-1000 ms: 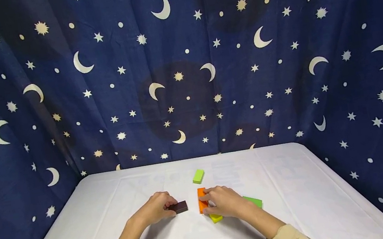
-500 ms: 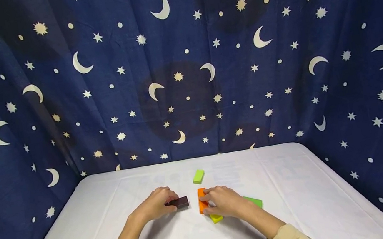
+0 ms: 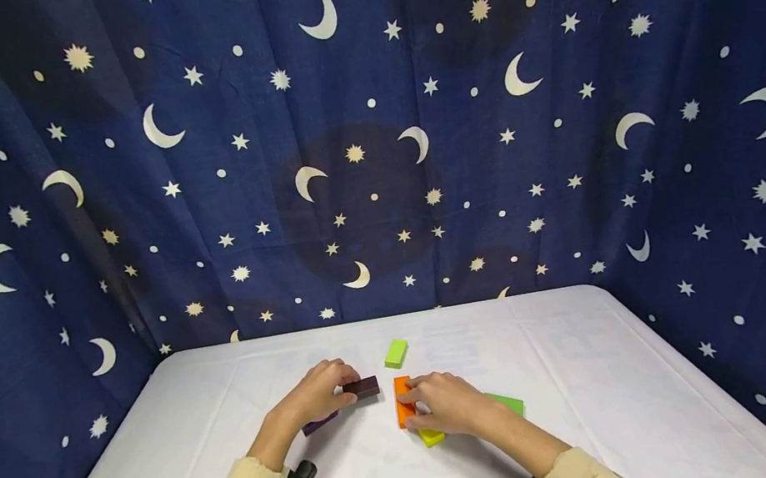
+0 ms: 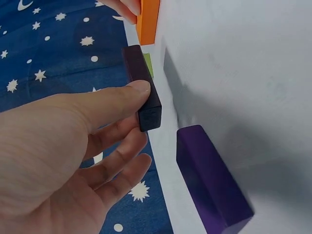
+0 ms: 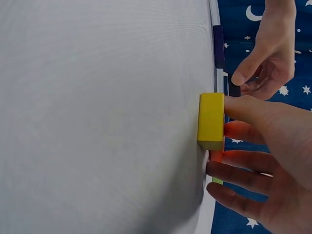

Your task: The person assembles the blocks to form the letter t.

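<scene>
My left hand [image 3: 322,391] pinches a dark brown block [image 3: 362,389] between thumb and fingers; in the left wrist view the block [image 4: 141,87] is held off the white cloth. A purple block [image 4: 212,180] lies close below that hand, partly covered by it in the head view. My right hand [image 3: 449,405] has its thumb and fingers on an orange block [image 3: 404,404]. Beside it is a yellow block [image 3: 431,436], partly under the hand, which shows in front of the fingers in the right wrist view [image 5: 211,119].
A lime block [image 3: 396,353] lies beyond the orange one. A green block [image 3: 506,403] is partly behind my right wrist. The white-clothed table [image 3: 223,376] meets a dark blue curtain with moons and stars at its back and sides.
My left hand has moved forward and slightly right with the dark brown block, and the purple block has come into sight behind it. My right hand stays on the orange block.
</scene>
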Motion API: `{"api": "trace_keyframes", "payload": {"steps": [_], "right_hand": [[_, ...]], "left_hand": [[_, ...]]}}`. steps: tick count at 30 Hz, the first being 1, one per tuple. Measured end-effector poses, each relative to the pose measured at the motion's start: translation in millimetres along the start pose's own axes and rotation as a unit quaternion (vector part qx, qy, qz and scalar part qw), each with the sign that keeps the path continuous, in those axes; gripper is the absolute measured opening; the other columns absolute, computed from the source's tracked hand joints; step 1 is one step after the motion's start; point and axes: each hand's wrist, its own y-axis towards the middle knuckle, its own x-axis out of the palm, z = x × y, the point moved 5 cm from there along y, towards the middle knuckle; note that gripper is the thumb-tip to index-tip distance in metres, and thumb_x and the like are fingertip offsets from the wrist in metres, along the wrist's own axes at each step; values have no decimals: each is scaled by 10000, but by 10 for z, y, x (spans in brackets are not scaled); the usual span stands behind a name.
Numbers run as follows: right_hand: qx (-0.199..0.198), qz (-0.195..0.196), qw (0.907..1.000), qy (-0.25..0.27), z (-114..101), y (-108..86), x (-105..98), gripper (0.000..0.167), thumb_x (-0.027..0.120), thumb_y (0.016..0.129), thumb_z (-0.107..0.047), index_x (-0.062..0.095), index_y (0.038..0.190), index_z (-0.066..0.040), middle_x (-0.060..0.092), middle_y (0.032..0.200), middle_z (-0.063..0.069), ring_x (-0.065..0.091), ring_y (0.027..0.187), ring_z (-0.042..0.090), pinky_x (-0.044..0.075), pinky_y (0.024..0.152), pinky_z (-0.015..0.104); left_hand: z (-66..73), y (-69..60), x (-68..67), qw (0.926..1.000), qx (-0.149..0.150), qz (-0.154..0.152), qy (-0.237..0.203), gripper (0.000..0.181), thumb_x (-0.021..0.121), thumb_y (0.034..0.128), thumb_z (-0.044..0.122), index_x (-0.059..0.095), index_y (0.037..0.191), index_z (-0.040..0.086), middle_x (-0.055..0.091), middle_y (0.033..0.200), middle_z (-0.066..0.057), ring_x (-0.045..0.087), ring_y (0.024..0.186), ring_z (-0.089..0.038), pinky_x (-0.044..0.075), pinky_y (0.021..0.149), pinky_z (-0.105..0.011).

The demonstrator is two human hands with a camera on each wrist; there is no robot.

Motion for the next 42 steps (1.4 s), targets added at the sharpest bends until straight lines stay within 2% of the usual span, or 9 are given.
{"api": "trace_keyframes", "payload": {"steps": [7, 15, 20, 25, 34, 42], "right_hand": [[23, -10, 10000, 65, 6, 4, 3, 426, 712, 874, -410, 693, 1246, -203, 653, 1309, 105, 647, 1165, 309, 522, 954, 453], [30, -99, 9999, 24, -1, 1, 8, 440, 703, 881, -427, 682, 1260, -204, 648, 1318, 104, 642, 1174, 300, 521, 962, 448], [62, -111, 9999, -24, -3, 1, 8, 442, 702, 880, -440, 685, 1257, -212, 645, 1324, 96, 641, 1175, 293, 526, 954, 435], [58, -105, 9999, -40, -4, 6, 4, 437, 691, 884, -452, 688, 1251, -215, 644, 1326, 87, 641, 1176, 288, 529, 950, 429], [78, -123, 9999, -14, -3, 6, 5, 433, 695, 883, -445, 691, 1249, -211, 649, 1320, 79, 645, 1171, 277, 533, 943, 418], [35, -54, 10000, -10, -15, 1, -8, 420, 699, 881, -435, 702, 1233, -206, 654, 1312, 84, 653, 1156, 278, 539, 930, 414]], "left_hand": [[-11, 118, -3, 9999, -28, -71, -81, 231, 756, 824, 75, 712, 1045, 22, 694, 987, -90, 644, 910, -220, 530, 847, -399], [-60, 277, 51, 9997, -101, -199, -110, 218, 733, 833, 56, 702, 1046, 17, 684, 994, -111, 641, 925, -248, 518, 847, -407], [-101, 378, 102, 9989, -357, -282, -121, 204, 752, 816, 42, 716, 1017, 28, 697, 977, -101, 641, 909, -222, 519, 845, -403], [-109, 434, 131, 9971, -595, -356, -311, 208, 757, 812, 27, 726, 1018, 26, 703, 967, -98, 630, 888, -215, 514, 848, -410], [-75, 470, 149, 9987, -251, -273, -343, 196, 747, 802, -9, 723, 996, -8, 710, 942, -142, 638, 870, -265, 509, 814, -397], [-83, 507, 211, 9982, -321, -306, -403, 207, 749, 813, 4, 715, 1017, 2, 701, 968, -136, 638, 901, -266, 512, 851, -422]]}}
